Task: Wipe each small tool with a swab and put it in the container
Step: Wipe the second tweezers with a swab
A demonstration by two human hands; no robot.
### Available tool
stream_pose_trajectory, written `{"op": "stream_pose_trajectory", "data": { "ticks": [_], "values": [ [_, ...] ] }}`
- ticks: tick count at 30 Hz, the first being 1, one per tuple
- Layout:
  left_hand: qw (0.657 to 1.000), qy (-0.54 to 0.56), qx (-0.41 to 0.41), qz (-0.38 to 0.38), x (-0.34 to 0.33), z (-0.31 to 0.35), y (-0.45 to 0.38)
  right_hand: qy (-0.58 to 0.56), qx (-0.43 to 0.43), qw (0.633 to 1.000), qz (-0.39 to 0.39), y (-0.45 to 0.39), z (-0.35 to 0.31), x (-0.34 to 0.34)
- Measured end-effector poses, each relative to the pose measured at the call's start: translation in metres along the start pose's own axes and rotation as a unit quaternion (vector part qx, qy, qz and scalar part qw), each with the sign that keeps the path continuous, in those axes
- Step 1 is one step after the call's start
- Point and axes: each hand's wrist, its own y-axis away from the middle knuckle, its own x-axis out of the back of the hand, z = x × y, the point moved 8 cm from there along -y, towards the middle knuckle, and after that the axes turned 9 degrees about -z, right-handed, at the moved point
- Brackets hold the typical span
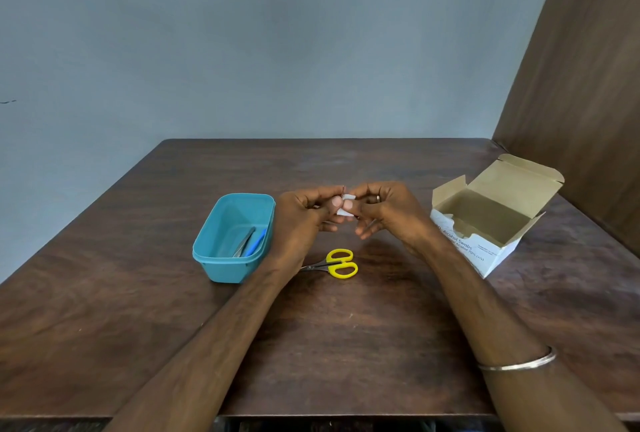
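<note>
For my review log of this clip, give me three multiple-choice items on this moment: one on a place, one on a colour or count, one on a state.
1. Where do the scissors lie?
A. In the container
B. On the table, between the forearms
C. In the box

2. How many tools lie in the teal container?
A. None
B. Two
C. Five

3. How is the alcohol swab box?
A. Open, flaps up
B. Sealed
C. Flattened

Answers: 1 B, the yellow handles rest on the bare wood of the table. 2 B, a metal tool and a blue-handled one lie inside. 3 A, its lid stands up and the inside shows. Meanwhile the left hand and right hand pinch a white swab together.
</note>
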Motion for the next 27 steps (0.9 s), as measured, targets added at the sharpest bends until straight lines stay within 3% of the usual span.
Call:
{"op": "stream_pose_trajectory", "data": {
  "ticks": [11,27],
  "values": [
    [0.998,-0.044,-0.051,0.006,0.0001,0.0051,-0.0022,0.002,0.007,1.000,0.007,-0.0036,0.0029,0.0012],
    [0.997,-0.064,-0.049,-0.001,0.0000,0.0077,-0.0013,-0.024,0.018,0.999,0.015,0.0019,-0.0052,-0.0036]
  ]
}}
